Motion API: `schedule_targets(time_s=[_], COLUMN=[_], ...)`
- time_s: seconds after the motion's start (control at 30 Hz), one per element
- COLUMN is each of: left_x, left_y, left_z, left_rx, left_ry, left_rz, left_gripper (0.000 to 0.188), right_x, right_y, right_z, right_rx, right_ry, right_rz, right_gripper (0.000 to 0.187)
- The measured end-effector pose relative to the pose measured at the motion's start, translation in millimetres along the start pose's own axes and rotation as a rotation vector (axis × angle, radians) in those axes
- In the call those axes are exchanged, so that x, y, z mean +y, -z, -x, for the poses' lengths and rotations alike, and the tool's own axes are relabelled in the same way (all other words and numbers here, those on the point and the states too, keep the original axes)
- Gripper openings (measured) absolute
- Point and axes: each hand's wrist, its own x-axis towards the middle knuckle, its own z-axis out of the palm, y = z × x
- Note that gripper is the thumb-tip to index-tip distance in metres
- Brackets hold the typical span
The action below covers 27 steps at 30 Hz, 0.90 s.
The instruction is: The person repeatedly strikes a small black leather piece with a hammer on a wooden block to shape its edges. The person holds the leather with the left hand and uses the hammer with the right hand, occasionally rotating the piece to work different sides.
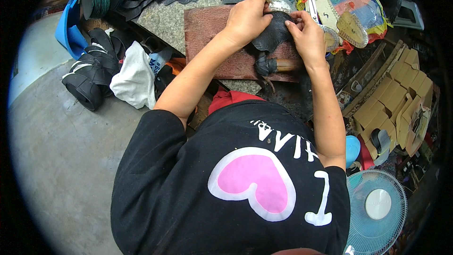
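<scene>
Fingers (pixel 293 29) on rounded, grained black leather (pixel 273 35)

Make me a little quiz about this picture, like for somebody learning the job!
1. True or false: the left hand and the right hand both touch the black, pebbly, leather-looking piece.

2. Which thing is right beneath that piece?
A) crumpled white cloth
B) reddish-brown rectangular board
C) folded tan cardboard

3. Fill in: the round, pale-blue fan with a white hub is at the picture's lower ____.

Key: 1. True. 2. B. 3. Right.
</scene>
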Motion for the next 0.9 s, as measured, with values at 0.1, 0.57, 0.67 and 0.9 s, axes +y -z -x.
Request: schedule_targets(time_s=[0.1, 0.57, 0.67, 0.9], left_x=[4.9, 2.8, -6.9, -4.2], left_y=[1.3, 14.2, 6.4, 4.8], left_z=[-0.4, 16.4, 21.3, 26.2], left_rx=[0.085, 0.037, 0.062, 0.124], left_ry=[-0.135, 0.181, 0.148, 0.151], left_rz=[-0.201, 0.343, 0.4, 0.585], left_gripper=[0.038, 0.034, 0.026, 0.017], right_x=[-13.3, -0.3, 4.2, 19.1], right_y=[7.5, 42.2, 50.5, 58.5], right_z=[6.8, 84.7, 90.2, 100.9], right_rx=[0.067, -0.053, -0.133, -0.154], right_ry=[0.053, 0.641, 0.691, 0.354], right_rz=[0.136, 0.383, 0.251, -0.213], right_gripper=[0.03, 0.04, 0.035, 0.032])
